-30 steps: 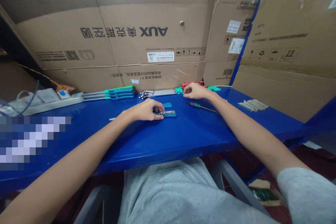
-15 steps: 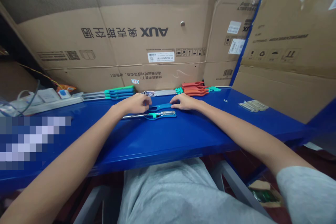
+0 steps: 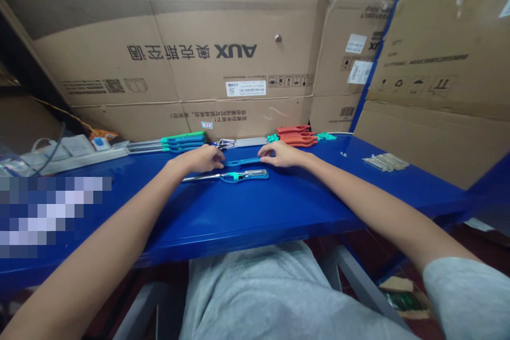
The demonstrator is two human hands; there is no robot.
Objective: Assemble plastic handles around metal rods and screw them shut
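Observation:
A blue handle shell (image 3: 242, 161) lies level above the blue table, between my two hands. My right hand (image 3: 281, 154) pinches its right end between thumb and fingers. My left hand (image 3: 207, 159) is closed at the shell's left end, fingers curled down; what its fingertips hold is too small to make out. Just nearer to me, a second blue handle half (image 3: 258, 177) rests on the table with a clear part, a teal piece (image 3: 235, 176) and a metal rod (image 3: 201, 177) pointing left.
Green and blue handled rods (image 3: 183, 142) lie at the back left beside a white power strip (image 3: 85, 157). Behind my hands are metal rods (image 3: 247, 142) and red handles (image 3: 297, 136). Clear parts (image 3: 385, 162) lie right. Cardboard (image 3: 191, 16) stands behind the table.
My left hand has shifted slightly left, uncovering more of the blue shell's left end. My right hand stays on the other end. The view has moved a little.

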